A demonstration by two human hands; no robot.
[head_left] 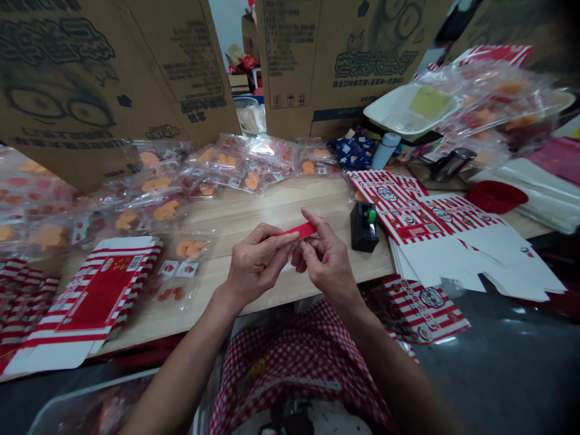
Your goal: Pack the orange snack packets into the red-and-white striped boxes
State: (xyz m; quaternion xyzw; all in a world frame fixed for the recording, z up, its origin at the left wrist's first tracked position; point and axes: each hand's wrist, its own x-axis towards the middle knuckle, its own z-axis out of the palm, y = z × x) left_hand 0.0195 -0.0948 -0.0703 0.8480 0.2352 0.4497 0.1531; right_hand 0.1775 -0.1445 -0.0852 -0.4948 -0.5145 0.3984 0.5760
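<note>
You hold the red strip [301, 230] in the air just left of the black dispenser [364, 227], above the near part of the counter [272, 208] and touching nothing but your fingers. Your left hand [258, 261] has thumb and forefinger closed together on the strip's left end. Your right hand [327, 261], the one nearer the dispenser, pinches the right end with its fingers closed on it too. The strip runs between the two hands, tilted a little upward toward the dispenser.

As I judge it, the work is at an early point. The strip is not stuck to or laid on anything.

Just right of the dispenser lies a stack of flat striped cartons [453, 235], all unfolded. A second flat stack [90, 296] lies well to the dispenser's left, at the counter's near edge. I see no carton standing folded anywhere.

Clear packets [190, 181] with orange pieces are spread loose across the counter, left of the dispenser and behind it. One packet [185, 266] lies beside your left hand. None of them appears to sit in a carton.

Behind the dispenser and to its right rests a white basket tray [403, 109], and big cardboard boxes [90, 78] wall off the back.
</note>
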